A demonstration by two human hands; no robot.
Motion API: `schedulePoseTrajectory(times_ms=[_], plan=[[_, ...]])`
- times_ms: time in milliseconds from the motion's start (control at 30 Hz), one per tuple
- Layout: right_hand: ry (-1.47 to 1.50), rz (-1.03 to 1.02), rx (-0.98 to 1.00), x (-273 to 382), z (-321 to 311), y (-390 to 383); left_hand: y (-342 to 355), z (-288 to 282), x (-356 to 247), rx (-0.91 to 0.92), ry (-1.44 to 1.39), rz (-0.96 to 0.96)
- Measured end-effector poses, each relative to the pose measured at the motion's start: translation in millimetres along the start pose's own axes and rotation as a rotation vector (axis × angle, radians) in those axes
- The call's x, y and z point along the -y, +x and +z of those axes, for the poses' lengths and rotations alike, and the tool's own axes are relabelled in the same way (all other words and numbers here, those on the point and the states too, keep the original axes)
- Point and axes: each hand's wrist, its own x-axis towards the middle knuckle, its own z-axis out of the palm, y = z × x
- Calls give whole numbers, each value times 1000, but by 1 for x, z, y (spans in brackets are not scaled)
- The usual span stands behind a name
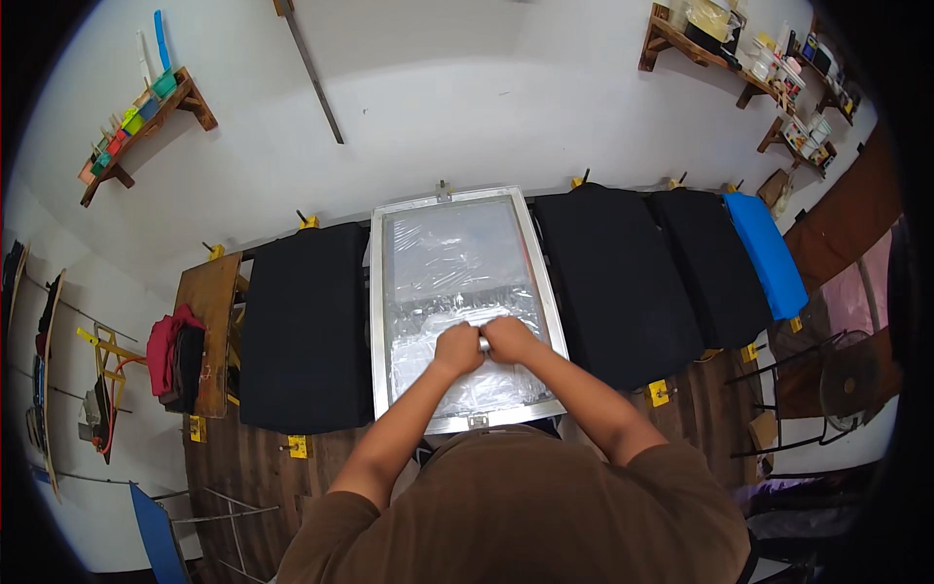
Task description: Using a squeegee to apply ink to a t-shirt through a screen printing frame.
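Observation:
A rectangular metal-framed screen (379,292) lies in the middle, its surface covered with wrinkled clear film, with a metal clamp at each end. Both my hands are on it near the lower middle, close together, wrapped round a short silvery metal bar (484,345). My left hand (457,346) grips its left part and my right hand (508,339) its right part. What lies under the bar and hands is hidden.
Black-covered boards (302,321) flank the screen; a blue one (764,253) ends the right row. Red and dark garments (175,355) lie on a wooden board at left. Shelves (146,131) with containers hang on the walls. A fan (846,380) stands at right.

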Motion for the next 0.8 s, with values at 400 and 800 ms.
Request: schedulePoseTrajectory(times_ms=[400, 800], plan=[[131, 9, 313, 36, -17, -59, -53, -17, -33, 463, -40, -112], [30, -8, -27, -13, -7, 9, 23, -16, -1, 181, 42, -84]])
